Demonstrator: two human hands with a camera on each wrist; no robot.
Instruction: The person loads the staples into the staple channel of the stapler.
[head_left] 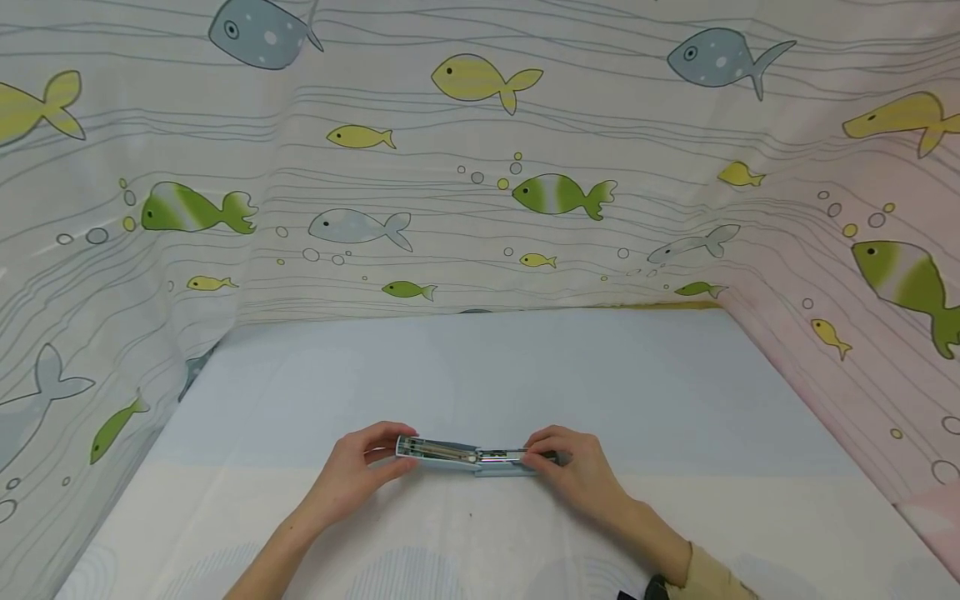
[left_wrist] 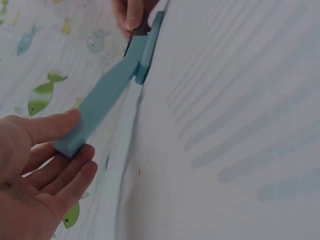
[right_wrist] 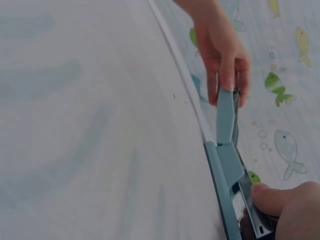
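Stapler (head_left: pixel 442 463), probably light and stiff: left hand (head_left: pixel 362 461) pinches the lid (right_wrist: pixel 225 117), right hand (head_left: pixel 583 468) the metal rail (right_wrist: pixel 253 207), both sensible holds.

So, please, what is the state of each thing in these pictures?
Light-blue stapler, open
Stapler cover, swung back from the base
Metal staple magazine, exposed
Left hand, holding the cover's end
Right hand, pinching the magazine
Fish-print sheet, hanging, creased in places

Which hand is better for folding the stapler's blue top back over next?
Probably the left hand: it holds the outer end of the blue top. The right hand is gripping the metal track.
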